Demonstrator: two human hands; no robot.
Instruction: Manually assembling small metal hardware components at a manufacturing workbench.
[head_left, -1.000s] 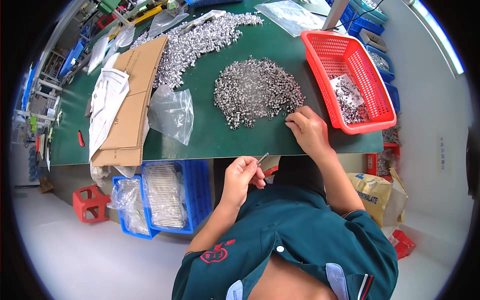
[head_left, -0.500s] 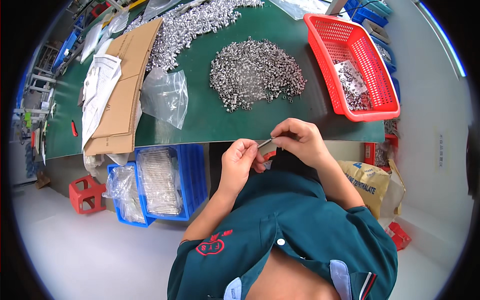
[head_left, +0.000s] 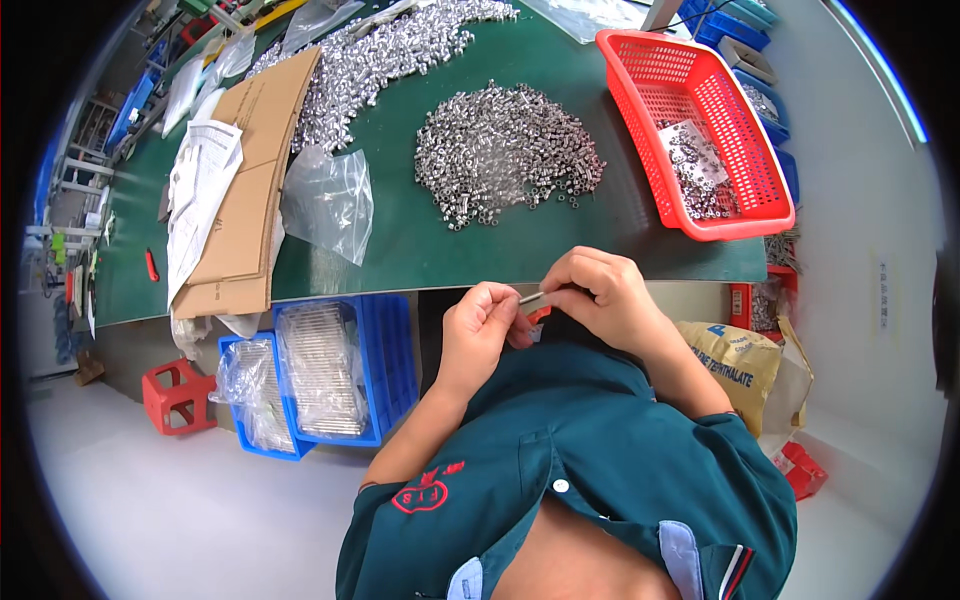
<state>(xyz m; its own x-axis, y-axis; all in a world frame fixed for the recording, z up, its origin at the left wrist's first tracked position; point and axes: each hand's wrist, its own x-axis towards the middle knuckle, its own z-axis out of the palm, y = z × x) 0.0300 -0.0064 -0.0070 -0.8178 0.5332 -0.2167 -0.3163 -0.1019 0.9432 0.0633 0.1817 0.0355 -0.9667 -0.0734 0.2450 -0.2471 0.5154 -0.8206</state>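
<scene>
At the table's front edge, both hands meet over my lap around a thin, short grey metal rod (head_left: pixel 531 298). My left hand (head_left: pixel 480 327) pinches one end of it between thumb and forefinger. The other end lies between the thumb and fingers of my right hand (head_left: pixel 604 298), which hide that tip. A small orange-red and white thing (head_left: pixel 539 316) shows just below the rod; I cannot tell whether it is held. Beyond my hands, a pile of small silver metal rings (head_left: pixel 500 160) lies on the green table (head_left: pixel 430 265).
A red perforated basket (head_left: pixel 640 130) with small metal parts stands at the right. Flattened cardboard (head_left: pixel 245 190), papers (head_left: pixel 205 170) and a clear plastic bag (head_left: pixel 335 200) lie left, near more silver parts (head_left: pixel 370 65). Below are blue crates (head_left: pixel 390 370) and a red stool (head_left: pixel 178 395).
My right hand has dropped slightly and come closer to my left hand, so less of the rod shows between them. The view has shifted slightly.
</scene>
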